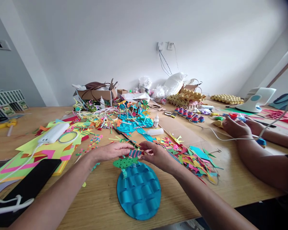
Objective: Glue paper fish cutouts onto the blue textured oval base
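Observation:
A blue round base with rows of curled paper strips lies on the table in front of me. At its back left edge, a green spotted paper fish stands raised on a pale coiled paper strip. Just above and behind it is a striped paper fish in purple, pink and blue. My left hand has its fingers and thumb closed at the left end of the striped fish. My right hand pinches its right end, with the fingers curved around it.
Paper scraps lie right of my hands; coloured sheets, a white power bank and a black phone lie left. Behind are glue bottles and finished blue paper pieces. A co-worker's hands work at the right, near a white cable.

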`<act>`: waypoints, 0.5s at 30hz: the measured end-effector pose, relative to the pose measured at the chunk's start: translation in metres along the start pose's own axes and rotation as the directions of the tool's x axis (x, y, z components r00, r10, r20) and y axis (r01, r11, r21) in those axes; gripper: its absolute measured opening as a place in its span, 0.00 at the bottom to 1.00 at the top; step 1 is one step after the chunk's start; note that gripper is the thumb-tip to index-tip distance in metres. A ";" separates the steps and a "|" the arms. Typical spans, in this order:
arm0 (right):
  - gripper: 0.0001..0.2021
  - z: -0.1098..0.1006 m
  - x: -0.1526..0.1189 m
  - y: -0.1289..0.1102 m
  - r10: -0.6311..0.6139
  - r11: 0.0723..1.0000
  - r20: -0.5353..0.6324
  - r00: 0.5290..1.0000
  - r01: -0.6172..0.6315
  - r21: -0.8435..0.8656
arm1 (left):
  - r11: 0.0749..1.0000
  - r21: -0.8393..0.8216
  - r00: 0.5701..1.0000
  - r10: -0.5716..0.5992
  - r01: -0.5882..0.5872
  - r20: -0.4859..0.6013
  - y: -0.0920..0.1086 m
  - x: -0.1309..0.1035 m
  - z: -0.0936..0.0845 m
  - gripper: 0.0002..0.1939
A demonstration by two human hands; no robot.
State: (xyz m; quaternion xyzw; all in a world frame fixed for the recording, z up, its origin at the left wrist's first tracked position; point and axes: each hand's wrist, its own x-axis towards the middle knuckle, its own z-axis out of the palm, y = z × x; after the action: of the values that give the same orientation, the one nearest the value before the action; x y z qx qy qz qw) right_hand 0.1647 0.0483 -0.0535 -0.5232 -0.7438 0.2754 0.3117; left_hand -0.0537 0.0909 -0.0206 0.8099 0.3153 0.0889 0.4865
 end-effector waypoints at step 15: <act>0.14 -0.008 0.001 -0.013 0.018 0.993 0.058 0.998 -0.010 -0.122 | 0.993 -0.120 1.000 -0.004 0.003 -0.009 -0.013 -0.002 -0.006 0.22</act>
State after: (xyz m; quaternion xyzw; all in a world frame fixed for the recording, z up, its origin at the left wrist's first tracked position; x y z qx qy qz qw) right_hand 0.1621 0.0461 -0.0382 -0.5381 -0.7643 0.2470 0.2554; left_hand -0.0632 0.0986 -0.0285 0.7783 0.3128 0.1107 0.5331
